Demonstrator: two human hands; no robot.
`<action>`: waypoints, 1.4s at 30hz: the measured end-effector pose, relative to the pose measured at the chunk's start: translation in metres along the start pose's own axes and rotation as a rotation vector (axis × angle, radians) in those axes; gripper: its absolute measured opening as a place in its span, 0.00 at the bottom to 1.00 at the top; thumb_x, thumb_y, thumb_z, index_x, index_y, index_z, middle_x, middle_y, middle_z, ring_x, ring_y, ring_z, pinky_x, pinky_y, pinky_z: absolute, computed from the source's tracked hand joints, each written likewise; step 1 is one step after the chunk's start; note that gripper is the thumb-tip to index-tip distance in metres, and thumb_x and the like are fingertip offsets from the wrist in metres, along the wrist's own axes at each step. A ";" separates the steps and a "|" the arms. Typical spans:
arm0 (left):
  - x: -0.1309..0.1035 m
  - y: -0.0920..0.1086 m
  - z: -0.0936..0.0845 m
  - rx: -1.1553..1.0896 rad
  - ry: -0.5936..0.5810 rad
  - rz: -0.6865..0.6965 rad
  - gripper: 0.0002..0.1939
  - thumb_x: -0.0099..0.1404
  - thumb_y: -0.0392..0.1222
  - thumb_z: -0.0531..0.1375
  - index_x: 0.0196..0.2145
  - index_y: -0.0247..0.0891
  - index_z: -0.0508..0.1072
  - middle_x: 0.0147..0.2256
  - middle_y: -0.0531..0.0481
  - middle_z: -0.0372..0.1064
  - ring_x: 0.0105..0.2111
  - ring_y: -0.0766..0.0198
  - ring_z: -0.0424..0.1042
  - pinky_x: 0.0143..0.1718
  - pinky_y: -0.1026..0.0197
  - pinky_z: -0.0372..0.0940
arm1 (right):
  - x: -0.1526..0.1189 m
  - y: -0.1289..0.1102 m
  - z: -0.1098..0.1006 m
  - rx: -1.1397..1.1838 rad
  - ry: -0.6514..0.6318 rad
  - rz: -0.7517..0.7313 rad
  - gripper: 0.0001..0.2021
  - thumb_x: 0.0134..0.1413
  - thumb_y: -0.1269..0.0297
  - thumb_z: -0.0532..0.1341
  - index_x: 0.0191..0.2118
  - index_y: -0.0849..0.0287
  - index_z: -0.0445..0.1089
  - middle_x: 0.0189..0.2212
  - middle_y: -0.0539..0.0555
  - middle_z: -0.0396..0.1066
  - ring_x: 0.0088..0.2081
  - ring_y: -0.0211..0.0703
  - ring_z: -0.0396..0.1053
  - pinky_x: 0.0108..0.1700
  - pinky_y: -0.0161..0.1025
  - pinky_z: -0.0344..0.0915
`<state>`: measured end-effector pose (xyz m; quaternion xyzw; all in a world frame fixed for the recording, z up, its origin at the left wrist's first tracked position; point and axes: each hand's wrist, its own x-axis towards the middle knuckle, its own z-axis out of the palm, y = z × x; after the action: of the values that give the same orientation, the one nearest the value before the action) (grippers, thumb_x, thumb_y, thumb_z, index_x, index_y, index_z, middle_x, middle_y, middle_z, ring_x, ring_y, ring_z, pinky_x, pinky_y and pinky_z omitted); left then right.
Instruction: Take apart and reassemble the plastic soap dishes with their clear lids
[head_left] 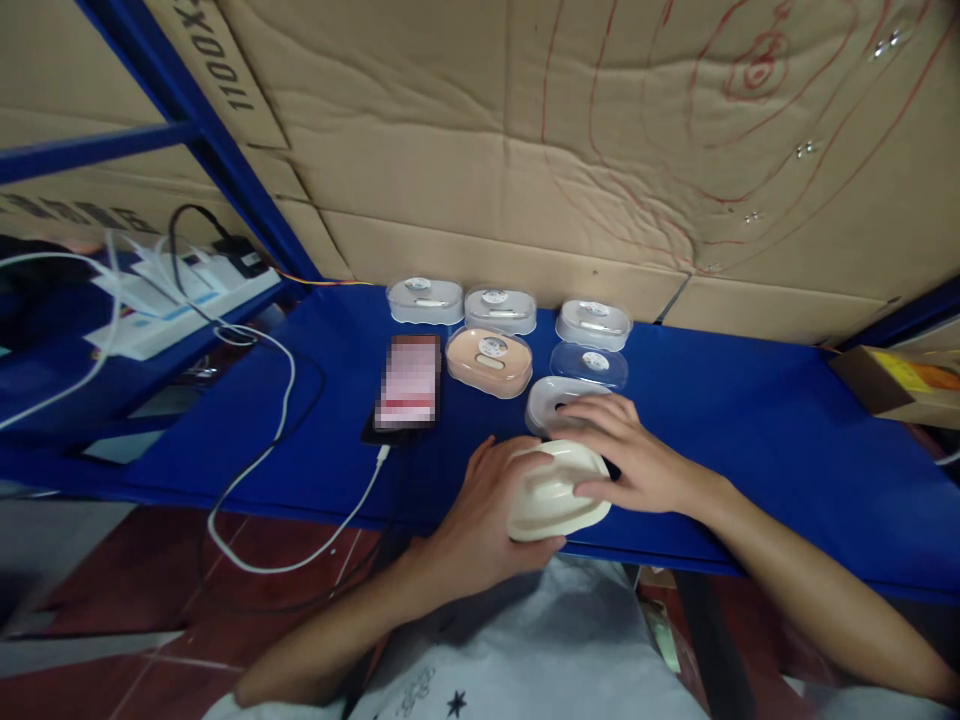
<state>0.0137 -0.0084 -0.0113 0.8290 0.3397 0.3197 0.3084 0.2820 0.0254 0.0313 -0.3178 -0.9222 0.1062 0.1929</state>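
Fingers curled around its left side, the left hand (499, 505) holds a cream oval dish (559, 515) at the table's near edge, long axis roughly crosswise. The right hand (637, 455), its thumb over the dish's right side, spreads its fingers toward a pale gray oval box (541, 400) just beyond; whether they grip cannot be told. A clear lid (570, 362) lies behind, a smartphone (409, 390) to the left; bare blue table (757, 430) stretches right.

Dish (555, 505): sat in left hand (491, 495), beside right hand (637, 450).
Phone (409, 382): lay beyond left hand, leftward.
Case row (500, 313): stood beyond both hands.
Carton (874, 385): lay well right of right hand.
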 end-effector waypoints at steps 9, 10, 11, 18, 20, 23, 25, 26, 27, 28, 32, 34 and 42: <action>-0.001 -0.002 -0.003 -0.638 0.343 -0.118 0.54 0.55 0.51 0.78 0.70 0.55 0.51 0.74 0.40 0.46 0.72 0.40 0.55 0.68 0.38 0.60 | -0.001 -0.017 0.009 0.074 0.229 -0.125 0.36 0.62 0.44 0.68 0.70 0.50 0.63 0.64 0.64 0.65 0.69 0.62 0.62 0.68 0.59 0.64; 0.000 -0.002 -0.004 -0.799 0.314 -0.195 0.56 0.55 0.52 0.77 0.71 0.56 0.50 0.74 0.39 0.48 0.71 0.40 0.58 0.67 0.39 0.62 | -0.001 -0.017 0.011 0.057 0.250 -0.112 0.38 0.62 0.43 0.68 0.72 0.49 0.60 0.65 0.65 0.64 0.69 0.64 0.61 0.69 0.61 0.63; 0.001 0.000 -0.006 -0.976 0.241 -0.277 0.55 0.56 0.53 0.77 0.72 0.55 0.50 0.73 0.39 0.53 0.70 0.39 0.61 0.66 0.38 0.64 | -0.001 -0.018 0.013 0.042 0.248 -0.098 0.40 0.62 0.43 0.67 0.74 0.49 0.57 0.66 0.65 0.63 0.70 0.65 0.59 0.69 0.62 0.62; 0.011 0.011 -0.012 -1.578 0.226 -0.655 0.24 0.70 0.39 0.65 0.63 0.39 0.72 0.56 0.42 0.79 0.64 0.42 0.72 0.66 0.40 0.67 | 0.000 -0.003 0.006 0.020 0.052 -0.038 0.59 0.53 0.34 0.70 0.79 0.54 0.41 0.73 0.69 0.55 0.73 0.69 0.55 0.70 0.65 0.59; 0.015 0.012 -0.015 -1.597 0.410 -0.674 0.25 0.72 0.40 0.63 0.65 0.40 0.71 0.56 0.43 0.80 0.63 0.45 0.73 0.63 0.42 0.70 | -0.002 0.011 0.000 -0.012 0.009 0.044 0.52 0.57 0.39 0.70 0.78 0.53 0.46 0.71 0.67 0.60 0.70 0.66 0.61 0.68 0.64 0.63; 0.019 0.012 -0.021 -1.587 0.616 -0.605 0.24 0.74 0.45 0.60 0.66 0.44 0.69 0.58 0.45 0.79 0.62 0.47 0.74 0.60 0.44 0.73 | -0.005 0.028 -0.004 -0.097 -0.029 0.078 0.27 0.69 0.53 0.64 0.69 0.51 0.66 0.62 0.61 0.73 0.63 0.60 0.71 0.64 0.61 0.67; 0.020 0.012 -0.024 -1.588 0.661 -0.557 0.23 0.76 0.48 0.59 0.65 0.44 0.70 0.58 0.46 0.78 0.62 0.47 0.74 0.59 0.44 0.74 | -0.004 0.030 -0.005 -0.137 0.013 0.094 0.19 0.72 0.56 0.61 0.64 0.52 0.72 0.58 0.59 0.77 0.60 0.58 0.74 0.61 0.59 0.69; 0.020 0.012 -0.025 -1.592 0.661 -0.545 0.23 0.76 0.50 0.58 0.65 0.44 0.71 0.58 0.45 0.78 0.62 0.47 0.74 0.59 0.43 0.74 | -0.003 0.028 -0.005 -0.143 0.054 0.112 0.18 0.73 0.57 0.60 0.63 0.52 0.72 0.58 0.59 0.78 0.59 0.57 0.75 0.59 0.58 0.70; 0.020 0.012 -0.025 -1.597 0.649 -0.540 0.23 0.76 0.51 0.58 0.65 0.44 0.71 0.58 0.45 0.78 0.62 0.47 0.73 0.59 0.42 0.74 | -0.003 0.025 -0.005 -0.138 0.107 0.131 0.18 0.74 0.57 0.59 0.63 0.53 0.72 0.57 0.59 0.78 0.58 0.57 0.76 0.58 0.57 0.70; 0.020 0.012 -0.025 -1.601 0.631 -0.544 0.23 0.77 0.52 0.57 0.65 0.44 0.71 0.59 0.45 0.78 0.63 0.46 0.73 0.59 0.41 0.74 | -0.002 0.021 -0.006 -0.128 0.169 0.150 0.18 0.74 0.58 0.59 0.63 0.52 0.71 0.57 0.59 0.79 0.57 0.57 0.76 0.56 0.56 0.71; 0.021 0.014 -0.021 -1.598 0.572 -0.620 0.23 0.75 0.51 0.59 0.64 0.44 0.72 0.63 0.45 0.73 0.66 0.42 0.69 0.59 0.35 0.73 | -0.001 0.004 -0.006 -0.100 0.384 0.174 0.17 0.73 0.59 0.59 0.64 0.49 0.71 0.55 0.56 0.80 0.56 0.57 0.77 0.54 0.56 0.71; 0.021 0.014 -0.019 -1.593 0.564 -0.653 0.22 0.74 0.50 0.61 0.62 0.43 0.74 0.64 0.44 0.73 0.66 0.41 0.68 0.59 0.35 0.74 | -0.001 -0.002 -0.005 -0.124 0.422 0.162 0.19 0.73 0.60 0.60 0.65 0.47 0.69 0.55 0.55 0.79 0.56 0.58 0.77 0.56 0.57 0.70; 0.023 0.008 -0.018 -1.619 0.598 -0.732 0.18 0.76 0.43 0.60 0.59 0.38 0.76 0.53 0.48 0.82 0.58 0.54 0.77 0.58 0.55 0.75 | -0.005 -0.004 -0.010 -0.155 0.570 0.184 0.21 0.72 0.64 0.61 0.67 0.46 0.68 0.56 0.56 0.79 0.56 0.59 0.76 0.57 0.58 0.69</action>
<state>0.0159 0.0096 0.0128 0.0872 0.3187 0.5418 0.7728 0.2872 0.0199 0.0405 -0.4305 -0.8037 -0.0407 0.4087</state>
